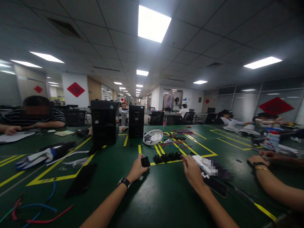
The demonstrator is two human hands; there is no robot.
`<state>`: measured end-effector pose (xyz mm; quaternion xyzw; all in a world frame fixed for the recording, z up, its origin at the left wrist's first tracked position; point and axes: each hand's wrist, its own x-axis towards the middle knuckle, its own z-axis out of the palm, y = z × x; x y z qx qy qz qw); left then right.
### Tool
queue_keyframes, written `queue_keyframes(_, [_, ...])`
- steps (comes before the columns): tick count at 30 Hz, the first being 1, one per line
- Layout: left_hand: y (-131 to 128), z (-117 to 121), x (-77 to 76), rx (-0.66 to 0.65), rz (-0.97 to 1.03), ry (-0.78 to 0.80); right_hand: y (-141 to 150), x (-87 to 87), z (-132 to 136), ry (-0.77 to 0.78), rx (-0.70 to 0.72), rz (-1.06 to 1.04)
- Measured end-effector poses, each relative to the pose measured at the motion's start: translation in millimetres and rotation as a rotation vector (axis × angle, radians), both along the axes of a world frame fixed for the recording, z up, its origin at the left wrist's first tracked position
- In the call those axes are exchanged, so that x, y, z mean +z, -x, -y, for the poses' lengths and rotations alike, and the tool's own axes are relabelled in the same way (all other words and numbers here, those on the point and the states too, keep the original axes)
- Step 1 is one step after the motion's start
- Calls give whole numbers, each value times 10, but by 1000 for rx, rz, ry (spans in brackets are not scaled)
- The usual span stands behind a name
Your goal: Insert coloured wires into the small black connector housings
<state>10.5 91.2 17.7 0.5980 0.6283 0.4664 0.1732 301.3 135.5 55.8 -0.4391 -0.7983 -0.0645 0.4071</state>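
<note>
My left hand [137,168], with a dark watch on its wrist, is closed around a small black block-shaped part [145,161] just above the green table. Ahead of it, a row of similar black parts [167,157] lies along a yellow tape line. My right hand [192,169] is at the right end of that row, its fingers drawn together. Whatever is between those fingers is too small to make out. Beside my right hand lie a white object [204,164], partly blurred out, and a black phone [215,186].
Two black computer cases [104,123] stand ahead, near a white basket [153,137] and several coloured wires [178,142]. A dark flat panel [82,180], gloves [40,156] and loose wires [42,207] are at left. Another person's hands [261,161] are at right.
</note>
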Motion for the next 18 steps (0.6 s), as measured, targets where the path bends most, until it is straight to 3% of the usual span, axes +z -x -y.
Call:
queue_keyframes(4, [52,415,-75,-133,569,-62,660,180,197,226,276,9])
queue_keyframes(6, [94,584,-106,-174,822,-71,1059,186,345,299,386,47])
queue_keyframes(8, [141,698,-117,-185,941,-67,1398,127,478,330,443,44])
queue_keyframes(12, [190,779,-91,-174,940,-94,1714,-66,611,305,498,18])
queue_keyframes(18, [172,796,-52,-158,807,-118,1664,-195,595,289,498,-27])
